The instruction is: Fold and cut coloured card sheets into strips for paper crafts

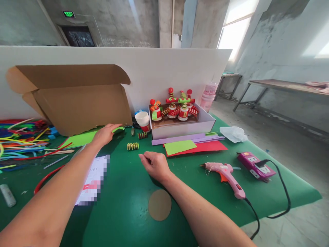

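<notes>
My left hand (105, 134) reaches forward and lies flat, fingers stretched out, on a light green paper sheet (79, 139) in front of an open cardboard box (77, 99). My right hand (154, 164) rests on the green table mat (123, 206) with its fingers curled in loosely; nothing shows in it. A small folded accordion paper piece (133, 146) lies between the two hands, and a second one (142, 135) lies a little farther back. A brown cardboard disc (159, 204) sits under my right forearm.
A white box (182, 128) holds red and green paper figures (177, 106), with a paper cup (143, 120) beside it. Purple, red and green sheets (195, 145), a pink glue gun (226, 173), a power strip (254, 165), pipe cleaners (20, 137) and a phone (94, 178) lie around.
</notes>
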`<state>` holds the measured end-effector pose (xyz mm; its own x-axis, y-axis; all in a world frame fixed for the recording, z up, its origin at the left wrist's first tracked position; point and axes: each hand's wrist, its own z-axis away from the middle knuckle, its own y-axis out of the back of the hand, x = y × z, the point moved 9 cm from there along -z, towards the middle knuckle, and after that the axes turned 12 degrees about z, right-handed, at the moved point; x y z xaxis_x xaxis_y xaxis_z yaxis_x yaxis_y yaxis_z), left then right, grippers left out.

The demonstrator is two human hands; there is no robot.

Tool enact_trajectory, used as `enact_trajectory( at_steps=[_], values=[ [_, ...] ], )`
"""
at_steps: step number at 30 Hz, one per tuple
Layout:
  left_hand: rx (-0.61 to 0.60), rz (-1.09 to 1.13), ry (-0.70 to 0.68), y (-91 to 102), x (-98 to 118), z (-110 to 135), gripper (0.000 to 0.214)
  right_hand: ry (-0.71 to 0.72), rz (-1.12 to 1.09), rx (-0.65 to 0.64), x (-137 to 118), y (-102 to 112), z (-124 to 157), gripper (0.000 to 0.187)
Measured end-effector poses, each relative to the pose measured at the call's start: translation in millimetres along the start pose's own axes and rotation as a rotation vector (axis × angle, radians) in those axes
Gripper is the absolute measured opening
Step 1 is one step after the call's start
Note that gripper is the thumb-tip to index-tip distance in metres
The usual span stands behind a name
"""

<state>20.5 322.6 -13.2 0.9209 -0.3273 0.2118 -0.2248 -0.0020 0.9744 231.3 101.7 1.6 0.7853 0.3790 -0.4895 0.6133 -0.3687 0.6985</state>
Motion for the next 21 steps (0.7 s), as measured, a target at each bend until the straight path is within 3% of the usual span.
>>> enact_trajectory(
  at_steps=[3,6,10,15,21],
  values=[
    [-0.021,-0.042,-0.074,-2.1,11,4,0.068,-0.002,0.001,-0.015,0,-2,0,0.045],
    [-0.027,-0.102,-0.080,-1.9,13,7,0.046,-0.010,0.013,-0.030,-1,-3,0,0.045],
    [-0.022,-0.189,0.034,-3.3,2,6,0.022,-0.018,0.023,-0.058,-1,-3,-1,0.045],
    [-0.098,-0.209,0.187,-19.3,-12,2,0.037,-0.006,0.071,-0.088,-3,-4,-2,0.044],
    [-0.203,-0.172,0.127,-34.4,-4,-6,0.036,-0.032,0.024,-0.085,-2,-3,-1,0.045]
  ],
)
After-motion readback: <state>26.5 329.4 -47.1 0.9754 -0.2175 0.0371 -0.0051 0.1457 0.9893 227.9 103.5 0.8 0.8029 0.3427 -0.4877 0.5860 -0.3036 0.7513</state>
